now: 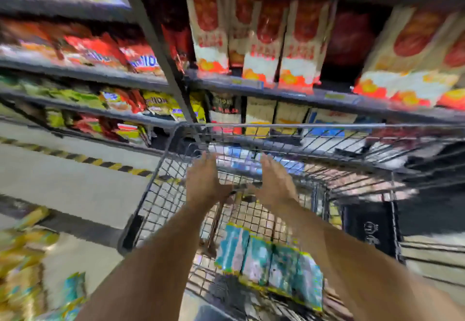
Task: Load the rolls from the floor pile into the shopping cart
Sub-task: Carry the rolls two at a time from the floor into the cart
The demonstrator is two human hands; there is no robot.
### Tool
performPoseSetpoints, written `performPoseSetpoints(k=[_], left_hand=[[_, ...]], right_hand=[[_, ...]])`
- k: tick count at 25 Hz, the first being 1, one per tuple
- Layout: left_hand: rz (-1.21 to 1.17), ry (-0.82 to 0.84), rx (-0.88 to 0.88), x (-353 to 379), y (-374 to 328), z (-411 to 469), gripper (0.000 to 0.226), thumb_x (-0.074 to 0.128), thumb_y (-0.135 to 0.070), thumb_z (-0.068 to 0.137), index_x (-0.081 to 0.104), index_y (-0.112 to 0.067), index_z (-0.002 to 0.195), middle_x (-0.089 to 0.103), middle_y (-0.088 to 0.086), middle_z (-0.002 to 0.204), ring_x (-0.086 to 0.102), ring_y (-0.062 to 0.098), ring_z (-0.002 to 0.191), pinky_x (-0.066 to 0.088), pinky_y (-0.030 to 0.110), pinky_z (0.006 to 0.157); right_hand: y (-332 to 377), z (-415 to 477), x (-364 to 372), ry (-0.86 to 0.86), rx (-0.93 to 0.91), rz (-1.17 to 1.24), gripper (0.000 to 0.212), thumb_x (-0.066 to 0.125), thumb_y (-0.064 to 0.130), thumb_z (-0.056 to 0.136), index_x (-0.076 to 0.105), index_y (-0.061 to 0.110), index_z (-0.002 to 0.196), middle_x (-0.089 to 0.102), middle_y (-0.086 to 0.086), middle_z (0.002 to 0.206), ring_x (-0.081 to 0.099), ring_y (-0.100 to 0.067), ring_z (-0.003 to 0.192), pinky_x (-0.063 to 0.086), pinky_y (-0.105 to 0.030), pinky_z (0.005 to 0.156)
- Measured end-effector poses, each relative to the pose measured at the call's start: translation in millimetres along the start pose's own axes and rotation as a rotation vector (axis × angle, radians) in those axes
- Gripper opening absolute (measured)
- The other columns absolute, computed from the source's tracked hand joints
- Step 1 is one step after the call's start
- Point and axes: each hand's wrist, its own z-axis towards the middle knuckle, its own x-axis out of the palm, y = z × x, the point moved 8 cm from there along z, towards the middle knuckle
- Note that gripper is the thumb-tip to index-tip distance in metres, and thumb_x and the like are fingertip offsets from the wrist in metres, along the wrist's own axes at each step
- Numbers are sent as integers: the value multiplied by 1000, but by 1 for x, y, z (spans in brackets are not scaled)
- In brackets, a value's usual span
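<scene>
Two bare forearms rise from the bottom edge to the left hand and right hand, poised over the shopping cart — each grip apart, fingers straight, holding nothing, palms facing as one would to drop a pack. A teal pack of rolls lies in the basket at lower centre. The floor pile sits blurred at lower left.

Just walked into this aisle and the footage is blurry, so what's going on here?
A person stretches both arms out over a wire shopping cart. The left hand and right hand are open, fingers straight, holding nothing. A teal-and-yellow pack of rolls lies in the basket below the forearms. More packs sit in the floor pile at lower left, so loading isn't finished. Stocked shelves stand beyond.
</scene>
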Motion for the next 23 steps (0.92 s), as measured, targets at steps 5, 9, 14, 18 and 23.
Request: performPoseSetpoints(k=[5, 9, 14, 18, 23], left_hand=[[61, -247, -211, -120, 52, -94, 104, 66, -58, 78, 7, -17, 153, 4, 4, 161, 12, 29, 146, 17, 47, 118], [65, -398, -438, -164, 118, -201, 104, 62, -64, 79, 4, -21, 153, 4, 3, 161, 9, 28, 147, 14, 49, 118], [7, -509, -793, -133, 228, -379, 102, 63, -61, 78, 12, -14, 152, 16, 8, 158, 19, 29, 144, 26, 45, 114], [-72, -527, -1091, -65, 292, -515, 101, 66, -61, 75, 19, -13, 150, 25, 9, 155, 28, 29, 139, 28, 41, 111], [-224, -469, -1359, 24, 356, -620, 101, 63, -63, 76, 18, -13, 151, 20, 8, 157, 24, 27, 142, 29, 44, 112]], right_hand=[[110, -45, -89, -145, -385, -148, 84, 55, 48, 92, 7, 16, 153, 16, -6, 159, 25, -29, 143, 27, -41, 115], [210, -106, -97, -176, -668, -200, 86, 53, 52, 91, 6, 16, 153, 20, -5, 158, 25, -29, 142, 29, -42, 112], [335, -217, -35, -72, -1035, -197, 81, 50, 51, 93, 10, 14, 153, 20, -7, 158, 23, -29, 143, 22, -42, 116], [401, -302, 50, 53, -1224, -248, 82, 52, 51, 92, 10, 14, 153, 25, -6, 156, 27, -28, 141, 29, -42, 113], [462, -388, 167, 230, -1371, -355, 82, 57, 51, 89, 17, 14, 151, 33, -6, 150, 37, -29, 133, 37, -42, 105]])
